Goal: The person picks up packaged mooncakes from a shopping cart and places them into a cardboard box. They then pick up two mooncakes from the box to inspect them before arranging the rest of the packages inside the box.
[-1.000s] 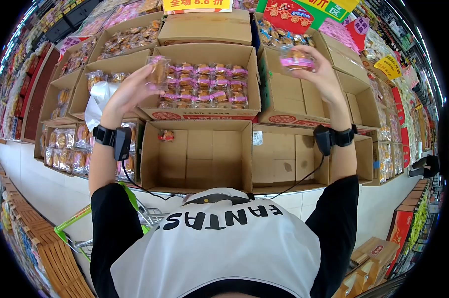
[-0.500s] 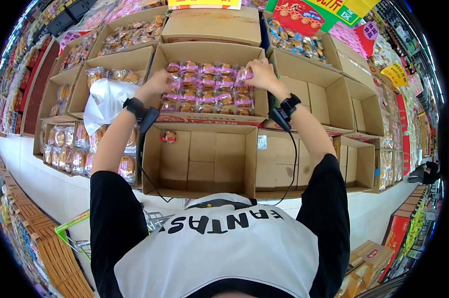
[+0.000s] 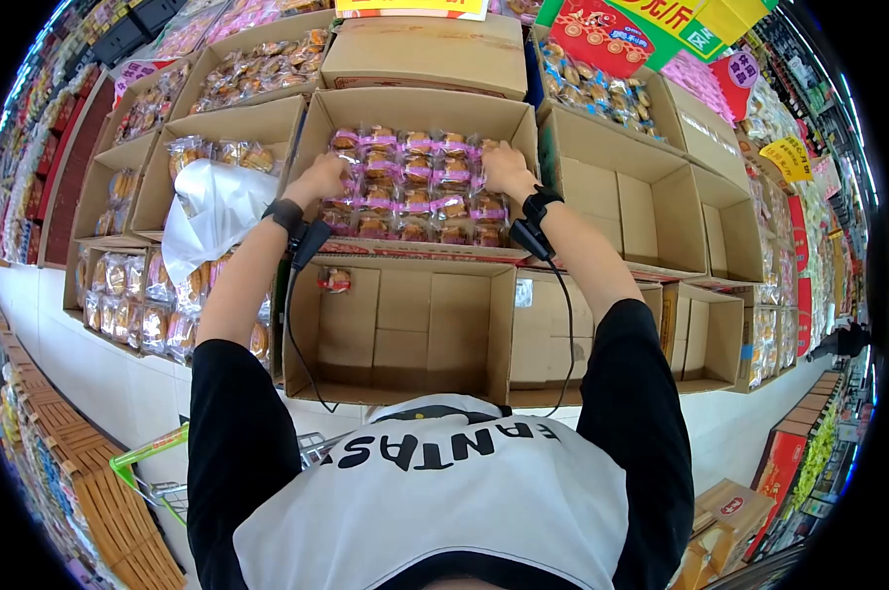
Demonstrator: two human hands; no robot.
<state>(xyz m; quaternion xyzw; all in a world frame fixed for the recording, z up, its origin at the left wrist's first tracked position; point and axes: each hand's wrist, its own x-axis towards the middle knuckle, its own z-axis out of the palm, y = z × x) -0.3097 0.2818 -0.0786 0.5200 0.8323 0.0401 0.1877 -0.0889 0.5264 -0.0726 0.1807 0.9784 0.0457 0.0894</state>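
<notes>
Rows of small cakes in clear wrappers with pink-purple bands [image 3: 417,177] fill the middle of a cardboard box [image 3: 415,101]. At the left end of these rows, my left hand [image 3: 325,178] reaches in with curled fingers on the outer wrapped cakes; its fingertips are partly hidden. My right hand [image 3: 507,169] is at the right end, closed against the wrapped cakes there, with the fingers bent down between them and the box wall. Each wrist wears a dark band with a small black device and a cable.
A cardboard box [image 3: 405,388] in front holds one red-wrapped item [image 3: 334,280]. A white plastic bag [image 3: 213,211] lies over wrapped cakes on the left. Another box [image 3: 612,187] stands to the right. Behind is a closed carton [image 3: 425,59]; a green-handled cart [image 3: 149,447] stands at lower left.
My right hand has moved down from the upper right corner of the wrapped cakes to their right side. My left hand stays at the left end, and the view has shifted slightly.
</notes>
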